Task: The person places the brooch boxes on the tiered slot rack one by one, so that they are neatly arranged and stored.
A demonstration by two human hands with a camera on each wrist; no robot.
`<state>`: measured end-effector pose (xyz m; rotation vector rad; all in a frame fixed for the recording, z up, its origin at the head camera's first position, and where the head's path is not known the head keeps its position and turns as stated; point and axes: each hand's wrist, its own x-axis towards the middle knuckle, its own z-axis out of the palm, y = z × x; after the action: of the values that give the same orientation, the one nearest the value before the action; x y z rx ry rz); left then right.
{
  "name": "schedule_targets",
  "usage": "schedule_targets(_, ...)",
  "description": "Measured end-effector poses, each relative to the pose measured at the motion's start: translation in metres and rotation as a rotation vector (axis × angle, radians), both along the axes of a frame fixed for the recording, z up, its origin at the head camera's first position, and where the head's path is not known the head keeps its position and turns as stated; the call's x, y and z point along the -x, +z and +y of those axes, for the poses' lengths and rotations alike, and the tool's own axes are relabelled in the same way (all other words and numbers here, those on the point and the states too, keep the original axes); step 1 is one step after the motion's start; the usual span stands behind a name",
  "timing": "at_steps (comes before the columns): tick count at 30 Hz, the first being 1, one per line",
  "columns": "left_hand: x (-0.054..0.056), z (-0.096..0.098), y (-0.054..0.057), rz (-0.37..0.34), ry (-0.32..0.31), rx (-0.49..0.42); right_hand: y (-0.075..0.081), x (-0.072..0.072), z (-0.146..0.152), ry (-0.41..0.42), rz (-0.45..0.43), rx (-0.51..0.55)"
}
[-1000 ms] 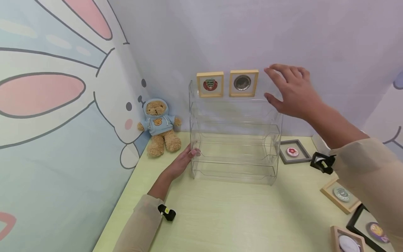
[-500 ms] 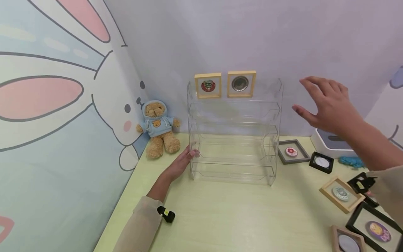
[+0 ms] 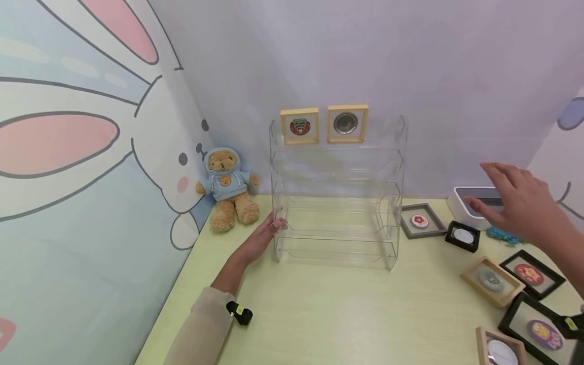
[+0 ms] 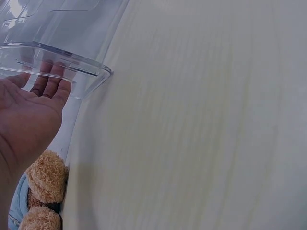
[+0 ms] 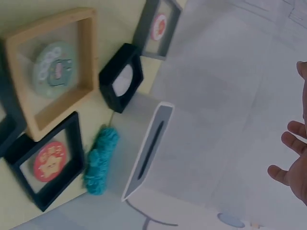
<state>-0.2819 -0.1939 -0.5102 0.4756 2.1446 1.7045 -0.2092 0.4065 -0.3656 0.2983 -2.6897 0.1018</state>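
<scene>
Head view: left hand [image 3: 257, 242] grips the clear rack [image 3: 337, 239] while right hand [image 3: 522, 203] hovers, thumb and fingers wide apart.

Four light-wood frames [image 3: 299, 111] [image 3: 348, 108] [image 3: 507, 291] [image 3: 481, 344], three black frames [image 3: 460, 245] [image 3: 547, 280] [image 3: 524, 319], one grey frame [image 3: 424, 234], one clear plastic rack [image 3: 335, 239], one brown plush bear [image 3: 226, 185], one white box [image 3: 472, 221], one fluffy turquoise item [image 3: 504, 235].

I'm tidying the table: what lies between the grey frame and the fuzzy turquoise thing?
A small black frame, as the head and right wrist views both show.
</scene>
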Motion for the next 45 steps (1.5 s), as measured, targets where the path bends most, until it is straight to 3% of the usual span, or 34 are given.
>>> schedule_targets(10,0.0,-0.001,-0.003,0.014,-0.007,-0.001,-0.072,-0.039,0.045,-0.031,-0.025,0.013)
schedule_targets(17,-0.001,0.0,-0.002,-0.006,-0.004,-0.033,-0.105,-0.063,0.055,-0.1,-0.07,0.001)
schedule_targets(26,-0.002,0.001,-0.002,-0.001,0.001,-0.026,-0.133,-0.086,0.06,-0.2,-0.214,0.012)
schedule_targets(34,-0.002,0.0,-0.002,-0.006,-0.007,-0.013,-0.153,-0.096,0.063,-0.201,-0.237,-0.006)
schedule_targets(45,-0.002,0.0,-0.002,-0.001,-0.007,-0.017,-0.161,-0.102,0.058,-0.24,-0.298,-0.01)
